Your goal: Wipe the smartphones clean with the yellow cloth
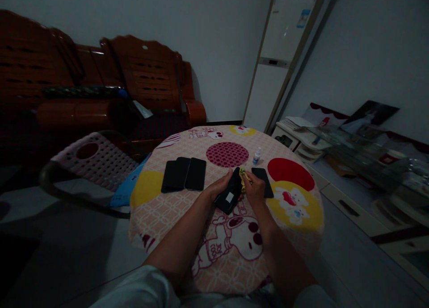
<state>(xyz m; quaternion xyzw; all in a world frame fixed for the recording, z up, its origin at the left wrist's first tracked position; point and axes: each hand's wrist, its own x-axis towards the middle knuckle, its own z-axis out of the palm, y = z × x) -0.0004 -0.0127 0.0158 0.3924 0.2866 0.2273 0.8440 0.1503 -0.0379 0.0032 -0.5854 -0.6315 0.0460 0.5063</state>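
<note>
Two hands, left hand (219,187) gripping a dark phone (229,196), right hand (255,188) pinching a yellow cloth (244,176), above the round patterned table (174,201).

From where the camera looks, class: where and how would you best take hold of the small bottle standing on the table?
Grip the small bottle around its body, just below the cap, coming from the near side. It stands upright and alone on the tablecloth, apart from the lone phone lying flat nearer the right hand, so a side pinch probably suits it best.
</note>
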